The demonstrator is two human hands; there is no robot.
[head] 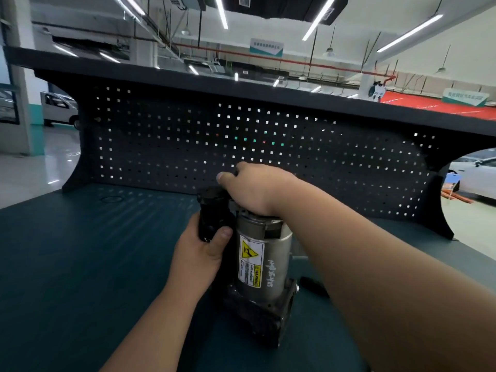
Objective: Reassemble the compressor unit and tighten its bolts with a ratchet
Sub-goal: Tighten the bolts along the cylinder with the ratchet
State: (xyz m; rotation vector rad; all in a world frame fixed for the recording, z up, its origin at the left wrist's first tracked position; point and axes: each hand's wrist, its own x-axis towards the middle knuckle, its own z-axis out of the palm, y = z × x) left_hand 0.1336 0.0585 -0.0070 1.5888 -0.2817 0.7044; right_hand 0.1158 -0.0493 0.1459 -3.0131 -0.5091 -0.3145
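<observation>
Compressor unit (261,253) stands upright, centre tabletop (94,251) — left hand (200,253) wraps fingers round its black side cylinder (212,213), likely steadying it; right hand (257,187) rests on top, fingers hidden — grip unclear

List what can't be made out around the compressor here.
Head view: whatever the right hand holds, hidden by its own back.
Top of the compressor: covered by that hand.
Dark object on the bench: mostly behind the right forearm.
Warning label fine print: too small.

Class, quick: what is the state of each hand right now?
Left hand: grips the black cylinder.
Right hand: curled atop the compressor; grip cannot be told.
</observation>
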